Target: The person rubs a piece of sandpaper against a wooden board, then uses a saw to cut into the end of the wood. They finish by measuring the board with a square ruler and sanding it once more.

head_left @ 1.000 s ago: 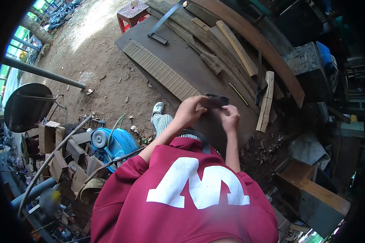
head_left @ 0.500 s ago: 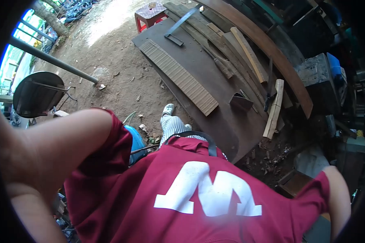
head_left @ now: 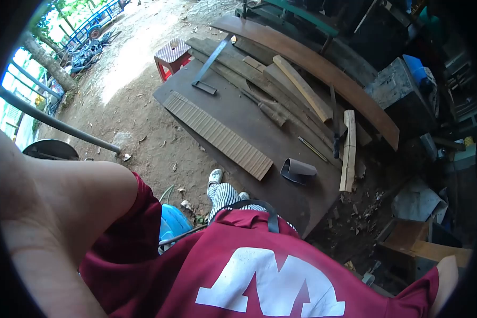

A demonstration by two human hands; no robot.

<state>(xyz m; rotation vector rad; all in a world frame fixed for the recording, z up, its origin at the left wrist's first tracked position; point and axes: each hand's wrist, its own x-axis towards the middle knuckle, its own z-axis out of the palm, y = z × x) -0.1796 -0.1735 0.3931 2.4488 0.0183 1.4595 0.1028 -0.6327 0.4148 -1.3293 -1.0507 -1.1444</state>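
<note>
Neither of my hands is in view. My left arm point(head_left: 85, 196) is raised and bent close to the camera on the left, its hand beyond the frame. At the lower right only a bit of my right arm point(head_left: 446, 278) shows past the maroon sleeve. Before me is a dark tabletop point(head_left: 225, 106). On it lie a beige ribbed strip point(head_left: 217, 136), a try square point(head_left: 212, 63), a curled dark sheet point(head_left: 302, 168), a pencil point(head_left: 312, 149) and a pale wood block point(head_left: 349, 151). A pointed tool with a thick handle point(head_left: 272, 113) rests beside the wooden boards.
A long curved brown plank point(head_left: 323, 68) runs along the table's far side. A red stool point(head_left: 167, 64) stands beyond the table's far left corner. A metal pole point(head_left: 63, 123) slants across the left. A dark box-like block point(head_left: 395, 87) and clutter fill the right.
The view has tilted and shifted, so more of the yard and the table shows. My left arm stays raised. My right arm shows less, lower at the right edge.
</note>
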